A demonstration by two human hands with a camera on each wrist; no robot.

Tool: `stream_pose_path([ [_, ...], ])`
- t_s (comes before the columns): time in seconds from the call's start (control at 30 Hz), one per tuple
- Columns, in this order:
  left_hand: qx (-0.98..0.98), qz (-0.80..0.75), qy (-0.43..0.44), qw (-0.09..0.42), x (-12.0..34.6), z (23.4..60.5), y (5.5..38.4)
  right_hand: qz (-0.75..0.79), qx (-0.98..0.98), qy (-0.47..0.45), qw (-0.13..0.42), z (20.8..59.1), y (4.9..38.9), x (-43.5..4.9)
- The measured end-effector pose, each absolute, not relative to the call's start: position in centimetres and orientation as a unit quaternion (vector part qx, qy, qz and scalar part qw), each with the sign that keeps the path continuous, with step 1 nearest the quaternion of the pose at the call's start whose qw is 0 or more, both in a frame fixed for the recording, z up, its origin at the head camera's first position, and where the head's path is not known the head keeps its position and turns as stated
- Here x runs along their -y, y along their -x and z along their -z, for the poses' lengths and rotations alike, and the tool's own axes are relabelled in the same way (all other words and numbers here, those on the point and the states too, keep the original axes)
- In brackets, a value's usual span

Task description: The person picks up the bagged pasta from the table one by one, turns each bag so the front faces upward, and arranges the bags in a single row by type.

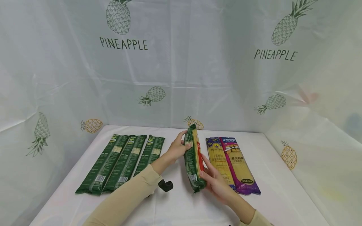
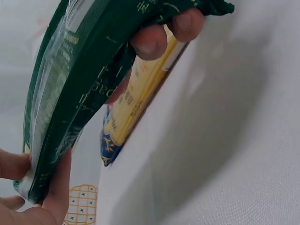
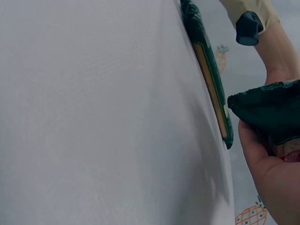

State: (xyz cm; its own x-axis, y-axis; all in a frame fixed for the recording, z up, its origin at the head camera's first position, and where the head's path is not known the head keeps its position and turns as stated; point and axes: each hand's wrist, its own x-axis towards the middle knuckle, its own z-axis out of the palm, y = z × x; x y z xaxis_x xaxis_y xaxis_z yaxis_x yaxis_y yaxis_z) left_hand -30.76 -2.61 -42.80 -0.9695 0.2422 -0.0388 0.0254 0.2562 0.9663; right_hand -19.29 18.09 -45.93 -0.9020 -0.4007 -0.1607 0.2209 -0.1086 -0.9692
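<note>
A green spaghetti pack (image 1: 193,157) with a red and yellow front is held up over the middle of the table, tilted on its side. My left hand (image 1: 177,147) grips its upper end, thumb across the green face. Lower down, my right hand (image 1: 216,182) holds the bottom end, thumb on the near edge and fingers along the red side. In the left wrist view the green pack (image 2: 79,79) hangs above the cloth and casts a shadow. The right wrist view shows its green end (image 3: 267,110) resting in the right hand (image 3: 272,178).
On the left of the white table (image 1: 169,210) lie three green spaghetti packs (image 1: 124,163) side by side. To the right lie a yellow-and-blue pasta pack (image 1: 220,160) and a purple one (image 1: 240,166). A pineapple-print curtain (image 1: 198,62) encloses the table.
</note>
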Motion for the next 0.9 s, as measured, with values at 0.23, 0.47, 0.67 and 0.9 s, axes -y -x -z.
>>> stream_pose_path([
  [0.23,-0.808,-0.573,-0.106,0.091,2.6,42.8,30.6,0.737,-0.649,0.066,0.178,46.2,19.0,-17.8],
  [0.47,-0.827,-0.536,-0.138,0.094,3.1,42.2,30.3,0.714,-0.683,0.075,0.134,46.3,18.8,-17.3],
  [0.67,-0.823,-0.541,-0.143,0.103,3.2,41.6,30.2,0.688,-0.716,0.069,0.093,46.2,18.5,-16.6],
  [0.9,-0.829,-0.531,-0.155,0.081,2.8,41.9,30.0,0.674,-0.733,0.059,0.068,46.3,18.4,-16.1],
])
